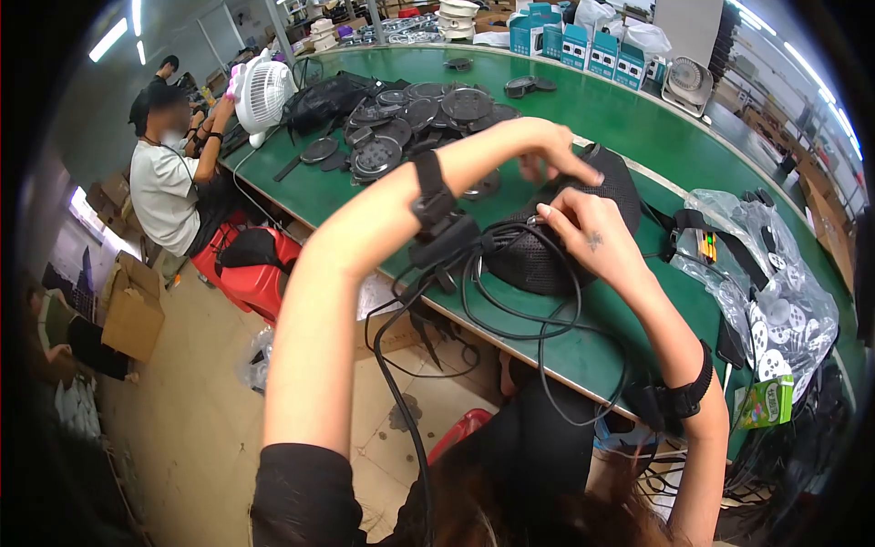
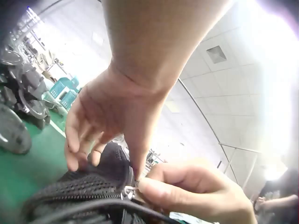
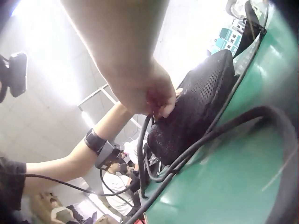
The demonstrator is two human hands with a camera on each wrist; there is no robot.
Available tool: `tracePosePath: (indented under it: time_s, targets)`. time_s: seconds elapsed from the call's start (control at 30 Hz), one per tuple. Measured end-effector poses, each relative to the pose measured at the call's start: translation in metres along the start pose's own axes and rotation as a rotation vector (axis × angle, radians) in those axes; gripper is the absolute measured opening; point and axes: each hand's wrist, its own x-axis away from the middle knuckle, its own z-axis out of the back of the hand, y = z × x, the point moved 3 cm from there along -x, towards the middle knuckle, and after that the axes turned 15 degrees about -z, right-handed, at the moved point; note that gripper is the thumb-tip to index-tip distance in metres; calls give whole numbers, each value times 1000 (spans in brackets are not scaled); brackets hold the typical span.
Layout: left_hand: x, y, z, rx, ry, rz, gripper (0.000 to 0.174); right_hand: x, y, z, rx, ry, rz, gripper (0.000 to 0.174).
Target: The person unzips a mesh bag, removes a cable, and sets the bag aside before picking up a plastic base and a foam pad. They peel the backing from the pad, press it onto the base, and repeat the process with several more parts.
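Observation:
A black mesh case (image 1: 556,242) lies on the green table (image 1: 629,118) in front of me. My left hand (image 1: 551,157) reaches over it from the left, and its curled fingers (image 2: 74,149) hold the case's top. My right hand (image 1: 561,217) is on the near side and pinches the metal zipper pull (image 2: 128,192) at the case's seam. The left wrist view has my right hand (image 2: 154,189) just under my left hand (image 2: 93,147). My right hand (image 3: 156,105) is pressed to the mesh case (image 3: 201,102) in the right wrist view.
Black cables (image 1: 510,305) loop over the table's near edge. A heap of black round parts (image 1: 410,118) and a white fan (image 1: 264,91) stand far left. Blue boxes (image 1: 570,41) line the back. A plastic bag of parts (image 1: 775,292) lies right. A seated person (image 1: 169,178) works far left.

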Motion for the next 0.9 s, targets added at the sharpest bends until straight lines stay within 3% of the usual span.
tracePosePath:
  time_s: [0.07,0.13,0.2,0.37,0.5,0.67,0.8,0.9]
  targets:
    - [23,-1,-13,19,-177,54,69,4,-2,-3,44,-35,57,22]
    - [30,-3,-24,111,-173,39,59,4,-5,-7,133,-91,180,21]
    - [26,-6,-33,164,60,-112,54,-1,-2,-12,188,-144,160,20]
    - [20,-16,-41,205,227,-173,45,0,-3,-14,137,-169,282,21]
    - [21,-14,-43,132,264,-161,45,4,-7,-18,144,-188,279,22]
    - [15,-21,-49,344,257,-111,45,5,-14,-24,217,-274,269,20]
    - [17,-21,-50,481,306,-84,48,0,-16,-33,247,-203,370,23]
    - [7,-36,-54,586,353,-130,46,0,-17,-31,345,-245,221,28]
